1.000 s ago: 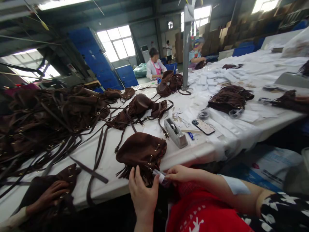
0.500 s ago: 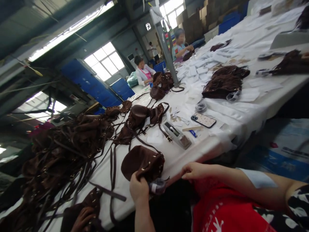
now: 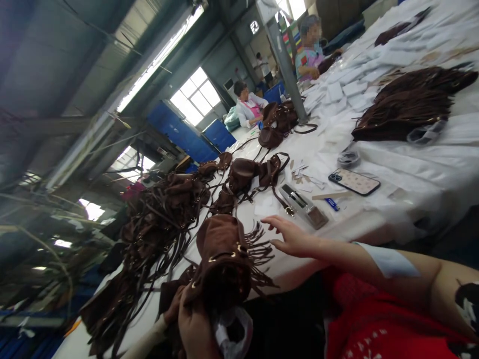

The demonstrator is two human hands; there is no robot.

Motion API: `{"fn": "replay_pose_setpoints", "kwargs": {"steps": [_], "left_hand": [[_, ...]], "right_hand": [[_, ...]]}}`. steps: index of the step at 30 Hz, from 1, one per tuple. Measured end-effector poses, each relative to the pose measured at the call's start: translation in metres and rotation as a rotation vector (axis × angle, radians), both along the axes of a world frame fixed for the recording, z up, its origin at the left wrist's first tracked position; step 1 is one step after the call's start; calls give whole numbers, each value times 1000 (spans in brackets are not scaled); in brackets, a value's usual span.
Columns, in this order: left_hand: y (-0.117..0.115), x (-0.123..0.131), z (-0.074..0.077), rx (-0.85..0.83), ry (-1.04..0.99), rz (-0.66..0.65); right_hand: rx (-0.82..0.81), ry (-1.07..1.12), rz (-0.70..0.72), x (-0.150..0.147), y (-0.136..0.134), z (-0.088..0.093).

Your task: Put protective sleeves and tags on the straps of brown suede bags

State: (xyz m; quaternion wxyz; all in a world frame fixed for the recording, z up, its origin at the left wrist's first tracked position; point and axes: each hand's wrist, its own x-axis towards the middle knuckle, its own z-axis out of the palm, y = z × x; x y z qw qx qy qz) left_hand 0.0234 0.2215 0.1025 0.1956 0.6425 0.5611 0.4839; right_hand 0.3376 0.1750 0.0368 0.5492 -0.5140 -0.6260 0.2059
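My left hand (image 3: 196, 319) is closed on the rim of a dark brown suede bag (image 3: 220, 239), which is tilted with its opening toward me. Gold eyelets run around the opening, and a fringe (image 3: 262, 254) spreads from the bag's right side. A clear plastic-wrapped coil (image 3: 234, 331) hangs below the opening, beside my left wrist. Just right of the fringe is my right hand (image 3: 290, 237), fingers apart and holding nothing. Another person's hand (image 3: 174, 304) is close by on the left, partly hidden behind mine, next to more brown material.
A heap of brown bags with straps (image 3: 164, 209) covers the table's left side. On the right lie a tape dispenser (image 3: 305, 204), a phone (image 3: 354, 181), a blue cutter (image 3: 332, 204) and a fringed bag (image 3: 407, 109). A grey post (image 3: 286, 65) stands farther back; people sit beyond.
The bag in my left hand has turned and come nearer, and its fringe now shows. My right hand has gone from closed fingers to spread ones. The view has shifted.
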Motion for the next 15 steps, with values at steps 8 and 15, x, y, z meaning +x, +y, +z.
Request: {"fn": "replay_pose_setpoints", "kwargs": {"steps": [8,15], "left_hand": [[-23,16,11,231,227,80],[17,20,10,432,-26,250]], "right_hand": [[58,-335,399,-19,11,27],[-472,79,873,-26,-52,-27]]}}
